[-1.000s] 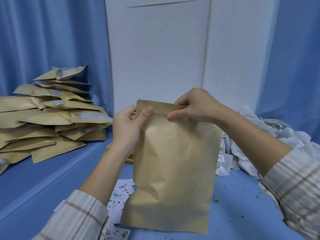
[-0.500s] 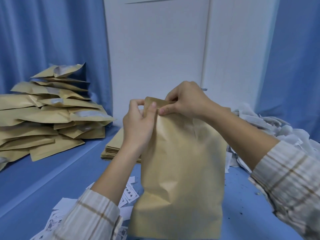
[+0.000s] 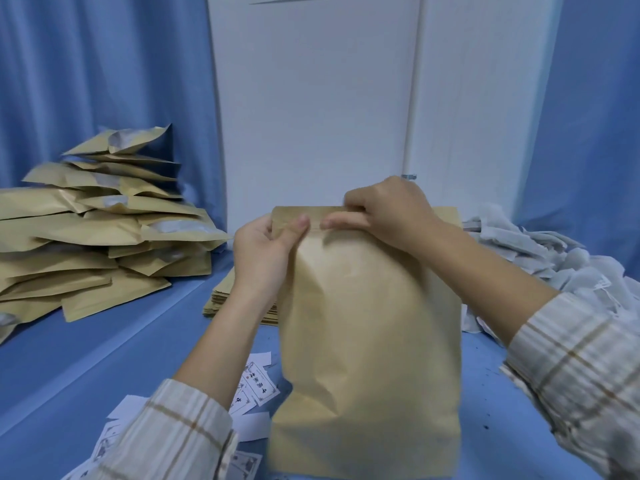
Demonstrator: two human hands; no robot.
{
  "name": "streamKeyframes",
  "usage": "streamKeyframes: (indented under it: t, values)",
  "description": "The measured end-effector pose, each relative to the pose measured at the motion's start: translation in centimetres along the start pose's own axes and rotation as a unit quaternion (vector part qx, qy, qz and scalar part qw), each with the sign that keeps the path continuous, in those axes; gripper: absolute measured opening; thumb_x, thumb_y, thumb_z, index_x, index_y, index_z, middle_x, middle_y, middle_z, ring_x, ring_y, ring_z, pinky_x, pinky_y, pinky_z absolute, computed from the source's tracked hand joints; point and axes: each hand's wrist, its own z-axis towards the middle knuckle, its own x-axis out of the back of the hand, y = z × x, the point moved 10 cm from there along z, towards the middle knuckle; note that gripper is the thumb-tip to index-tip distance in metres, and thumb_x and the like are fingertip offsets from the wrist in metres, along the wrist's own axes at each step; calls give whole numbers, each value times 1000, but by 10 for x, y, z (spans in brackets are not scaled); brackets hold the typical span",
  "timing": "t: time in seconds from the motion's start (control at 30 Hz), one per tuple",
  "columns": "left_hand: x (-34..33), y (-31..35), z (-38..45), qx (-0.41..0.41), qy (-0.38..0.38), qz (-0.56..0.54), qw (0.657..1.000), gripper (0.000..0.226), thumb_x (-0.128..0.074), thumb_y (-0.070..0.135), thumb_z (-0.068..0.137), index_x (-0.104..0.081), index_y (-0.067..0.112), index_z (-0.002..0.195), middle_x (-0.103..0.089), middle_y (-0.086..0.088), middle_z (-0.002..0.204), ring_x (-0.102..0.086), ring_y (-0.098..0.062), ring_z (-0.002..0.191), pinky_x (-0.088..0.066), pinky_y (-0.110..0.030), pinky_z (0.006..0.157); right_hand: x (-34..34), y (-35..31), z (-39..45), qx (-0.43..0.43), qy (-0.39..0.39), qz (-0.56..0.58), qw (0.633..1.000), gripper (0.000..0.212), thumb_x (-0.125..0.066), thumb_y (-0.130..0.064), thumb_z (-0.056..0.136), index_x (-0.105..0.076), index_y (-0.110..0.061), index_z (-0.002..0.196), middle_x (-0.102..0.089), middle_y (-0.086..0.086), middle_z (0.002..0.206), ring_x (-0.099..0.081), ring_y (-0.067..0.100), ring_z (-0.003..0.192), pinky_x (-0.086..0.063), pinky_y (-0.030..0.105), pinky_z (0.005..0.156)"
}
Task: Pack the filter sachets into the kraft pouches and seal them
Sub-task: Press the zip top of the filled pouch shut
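Note:
A bulging kraft pouch stands upright in front of me on the blue table. My left hand pinches the left end of its top strip between thumb and fingers. My right hand pinches the same strip just right of the left thumb, fingers curled over the top edge. White filter sachets lie heaped at the right, partly hidden by my right arm. What is inside the pouch cannot be seen.
A tall pile of filled kraft pouches fills the left side. A flat stack of empty pouches lies behind my left wrist. Printed paper labels are scattered near the front. A white door and blue curtains stand behind.
The pouch has turned back to face me flat after being twisted sideways. Both hands stay on the top strip, with the thumbs close together near its left end.

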Motion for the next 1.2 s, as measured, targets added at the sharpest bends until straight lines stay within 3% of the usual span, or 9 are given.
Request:
streamKeyframes:
  t: [0.1, 0.27, 0.43, 0.7, 0.83, 0.93, 1.0, 1.1, 1.2]
  values:
    - [-1, 9, -1, -24, 6, 14, 1000, 25, -71, 17, 83, -66, -7, 88, -68, -25, 88, -57, -18, 73, -46, -32, 70, 0, 12, -9, -31, 28, -25, 999, 63, -50, -62, 81, -24, -18, 45, -26, -3, 41, -38, 23, 56, -26, 29, 57]
    - [5, 7, 2, -24, 21, -3, 999, 37, -70, 18, 84, -59, -16, 91, -58, -16, 81, -51, -20, 74, -43, -35, 70, 2, 36, -11, -69, 13, -17, 997, 64, -39, -64, 86, -30, -16, 44, -34, -3, 41, -41, 22, 57, -37, 33, 60]
    - [7, 0, 4, -12, 19, -30, 999, 39, -70, 17, 83, -56, -20, 90, -51, -14, 83, -46, -21, 76, -38, -35, 71, -2, 61, -17, -140, 6, 56, 989, 70, -36, -65, 87, -22, -15, 41, -27, -2, 34, -35, 14, 48, -31, 33, 55]
    - [13, -15, 8, -5, 16, -46, 999, 41, -72, 19, 81, -56, -18, 88, -48, -13, 85, -43, -23, 77, -35, -36, 73, 0, 75, -26, -167, 30, -13, 985, 67, -30, -58, 93, -20, -14, 44, -28, 2, 39, -31, 17, 45, -28, 32, 56]
    - [21, -22, 12, -15, 31, -62, 997, 42, -73, 21, 80, -56, -17, 87, -48, -13, 81, -42, -22, 74, -35, -35, 71, 2, 86, -32, -195, 77, 43, 977, 66, -37, -55, 94, -16, -17, 44, -20, 0, 38, -24, 16, 43, -28, 34, 56]
    - [18, -31, 11, 9, 10, -68, 998, 45, -76, 30, 74, -61, -10, 87, -58, -11, 77, -52, -20, 71, -42, -30, 68, -2, 96, -36, -230, 104, 85, 964, 67, -38, -56, 93, -15, -17, 44, -18, -1, 38, -22, 16, 43, -33, 38, 60]
    - [6, -50, 7, 71, -57, -68, 994, 36, -86, 35, 60, -70, 13, 84, -72, -1, 77, -66, -14, 67, -51, -23, 59, -1, 104, -39, -251, 138, 92, 954, 66, -38, -55, 93, -15, -18, 44, -18, -1, 38, -21, 17, 42, -30, 36, 62]
    - [-8, -88, -12, 170, -160, -26, 972, 41, -88, 35, 43, -74, 19, 78, -75, -1, 84, -71, -14, 72, -52, -21, 55, -3, 118, -46, -277, 186, 131, 934, 64, -38, -55, 94, -25, -19, 42, -30, 0, 36, -34, 15, 42, -27, 24, 60]
    - [8, -104, -13, 189, -97, -45, 976, 43, -89, 27, 44, -73, 14, 82, -75, -4, 88, -72, -16, 76, -54, -22, 56, -32, 132, -67, -337, 175, 291, 878, 50, -47, -65, 83, -58, -22, 61, -57, -18, 57, -51, -10, 55, -34, 4, 57]
